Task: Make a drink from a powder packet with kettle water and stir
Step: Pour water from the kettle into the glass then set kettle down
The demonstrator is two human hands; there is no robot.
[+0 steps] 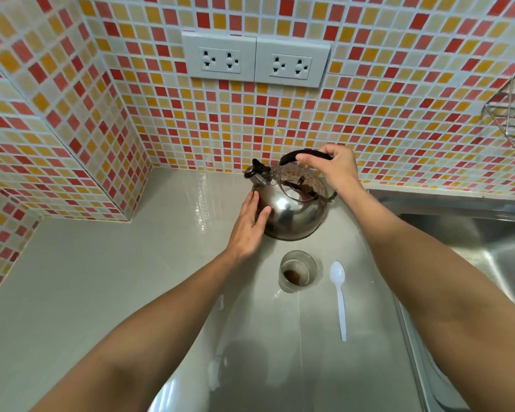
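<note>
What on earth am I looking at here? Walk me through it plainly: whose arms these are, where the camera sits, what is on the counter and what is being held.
There is no machine here, only a person working with bare hands. The single picture comes from a wide-angle camera worn on the head, looking down, which is why the arms stretch in from the bottom and the tiled wall bends.

The right hand grips the black handle of a steel kettle standing on the grey counter. The left hand lies flat against the kettle's side.

Nearer the person stands a clear glass with brown powder at the bottom and, as far as I can tell, no water yet. A white plastic spoon lies beside it, untouched. A steel sink is on the right.
</note>
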